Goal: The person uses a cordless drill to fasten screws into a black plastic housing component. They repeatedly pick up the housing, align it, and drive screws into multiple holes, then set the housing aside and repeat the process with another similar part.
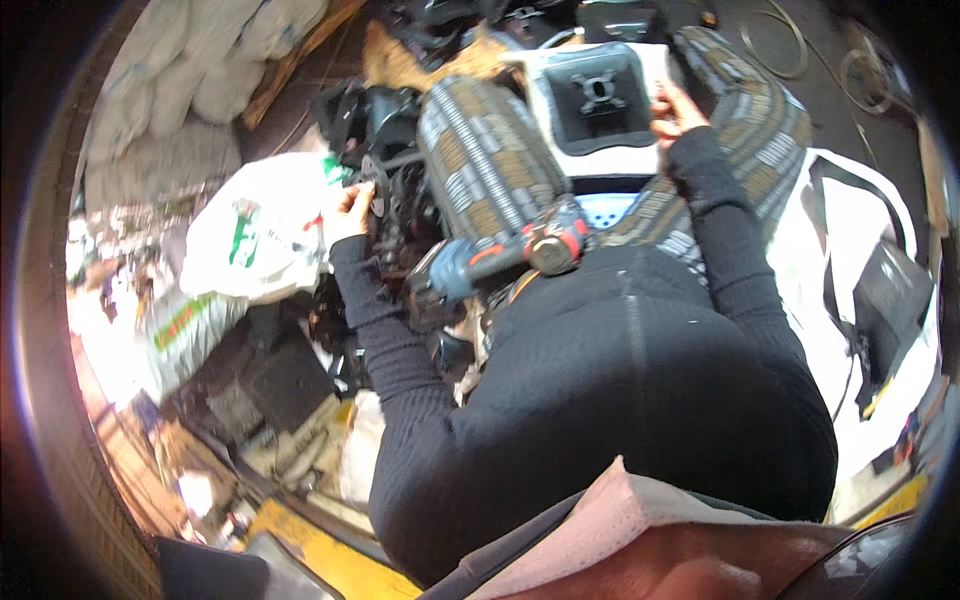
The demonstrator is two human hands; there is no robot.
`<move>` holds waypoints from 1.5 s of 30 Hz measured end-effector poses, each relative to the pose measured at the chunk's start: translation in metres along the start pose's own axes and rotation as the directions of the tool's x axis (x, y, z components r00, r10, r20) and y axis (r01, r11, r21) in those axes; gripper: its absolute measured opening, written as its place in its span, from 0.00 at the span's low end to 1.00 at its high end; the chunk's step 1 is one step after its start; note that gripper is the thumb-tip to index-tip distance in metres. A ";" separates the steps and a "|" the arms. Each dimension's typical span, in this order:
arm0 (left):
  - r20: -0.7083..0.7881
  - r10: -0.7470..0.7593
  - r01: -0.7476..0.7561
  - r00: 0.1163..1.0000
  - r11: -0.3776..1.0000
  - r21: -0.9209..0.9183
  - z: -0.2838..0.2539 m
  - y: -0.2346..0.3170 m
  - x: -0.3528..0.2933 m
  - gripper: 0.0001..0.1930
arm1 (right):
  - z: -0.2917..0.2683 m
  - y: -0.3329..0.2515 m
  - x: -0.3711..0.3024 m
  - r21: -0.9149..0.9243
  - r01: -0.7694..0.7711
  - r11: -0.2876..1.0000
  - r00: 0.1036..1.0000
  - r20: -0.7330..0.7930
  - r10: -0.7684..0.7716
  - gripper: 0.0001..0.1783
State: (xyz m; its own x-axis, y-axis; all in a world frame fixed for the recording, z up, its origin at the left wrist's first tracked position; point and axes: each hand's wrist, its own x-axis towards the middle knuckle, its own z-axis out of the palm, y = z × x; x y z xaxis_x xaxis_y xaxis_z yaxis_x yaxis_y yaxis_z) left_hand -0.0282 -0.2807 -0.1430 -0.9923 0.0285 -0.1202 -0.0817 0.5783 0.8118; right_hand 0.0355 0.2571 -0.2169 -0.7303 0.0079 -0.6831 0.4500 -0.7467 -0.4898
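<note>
My right hand (678,112) grips the right side of a white plastic casing (538,88) with a dark grey box-shaped inside and a star-shaped fitting in it. The casing stands between my knees. My left hand (350,212) is closed beside a white plastic bag (265,225), at the edge of a pile of black plastic parts (395,130). Something small and dark shows at its fingertips, too blurred to name. Across my lap lies a blue and red cordless drill (490,262), touched by neither hand.
On my right stands a large white sack (835,260) with dark parts in its mouth. Stuffed pale sacks (165,100) are heaped at the far left. Behind the casing lie more black parts (520,20). A coiled hose (780,45) rests on the floor at the far right.
</note>
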 end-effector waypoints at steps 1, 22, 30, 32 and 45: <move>0.005 0.057 -0.057 0.998 0.997 0.043 0.034 0.039 0.018 0.08 | -0.022 0.008 0.020 -0.024 0.065 0.998 0.997 -0.028 -0.065 0.16; 0.662 0.428 -0.713 0.615 0.661 0.235 0.175 0.191 0.010 0.23 | 0.014 0.008 0.002 0.161 0.132 0.978 0.982 0.114 -0.151 0.13; 0.671 -0.209 -0.326 0.711 0.748 0.579 0.156 0.192 -0.092 0.35 | 0.042 0.016 -0.015 0.308 -0.125 0.943 0.935 0.354 0.009 0.13; 0.657 -0.166 0.023 0.736 0.975 0.221 0.149 0.163 -0.089 0.29 | 0.054 0.020 -0.020 0.323 -0.184 0.928 0.915 0.402 0.042 0.15; 0.538 0.358 -0.545 0.763 0.803 0.239 0.112 0.250 -0.038 0.16 | 0.084 0.017 -0.047 0.460 -0.308 0.832 0.867 0.495 0.047 0.14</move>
State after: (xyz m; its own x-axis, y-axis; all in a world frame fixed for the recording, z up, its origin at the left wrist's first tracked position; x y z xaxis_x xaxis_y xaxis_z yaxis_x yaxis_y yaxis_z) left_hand -0.0001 -0.0463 0.0008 -0.7369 0.6673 -0.1083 0.4977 0.6439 0.5810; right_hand 0.0343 0.1880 -0.1481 -0.8669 -0.3578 -0.3471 0.3630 -0.9303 0.0522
